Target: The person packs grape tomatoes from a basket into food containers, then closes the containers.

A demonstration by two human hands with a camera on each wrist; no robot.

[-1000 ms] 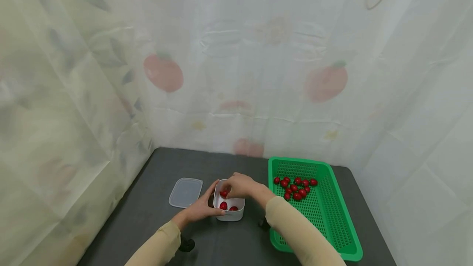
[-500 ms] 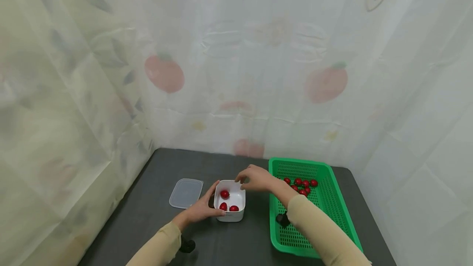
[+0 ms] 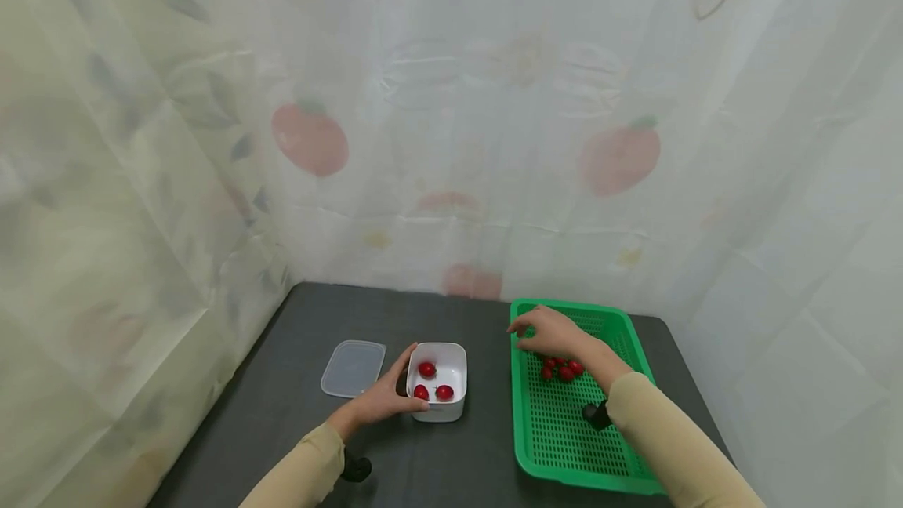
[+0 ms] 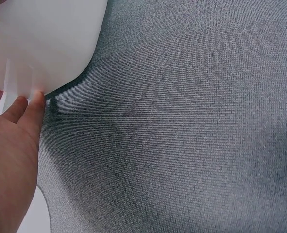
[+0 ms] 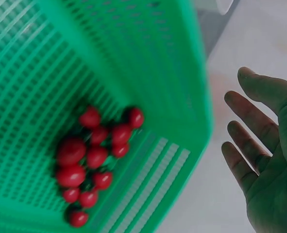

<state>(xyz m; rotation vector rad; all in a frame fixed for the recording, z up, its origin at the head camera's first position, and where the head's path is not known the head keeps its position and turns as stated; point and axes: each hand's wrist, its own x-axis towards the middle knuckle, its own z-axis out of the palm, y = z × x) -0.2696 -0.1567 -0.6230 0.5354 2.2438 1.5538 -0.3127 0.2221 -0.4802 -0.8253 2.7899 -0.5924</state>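
My left hand (image 3: 379,398) grips a small white square container (image 3: 444,414) from its left side, thumb at the near wall and fingers at the far left corner. Three red cherry tomatoes (image 3: 444,393) lie inside it. In the left wrist view, fingertips touch the container's white wall (image 4: 46,43). Over the far left part of a green plastic basket (image 3: 520,422) hovers my right hand (image 3: 553,332), its fingers loosely spread and holding nothing. Below it, several cherry tomatoes (image 5: 95,156) sit clustered in the basket; the hand partly hides them in the head view.
A translucent lid (image 3: 353,369) lies flat on the dark grey table (image 3: 395,469), left of the container. Printed white curtains (image 3: 451,139) hang behind the table and along its sides.
My right hand has let go of a cherry tomato in the container, then moved right to above the basket. The left hand has stayed on the container.
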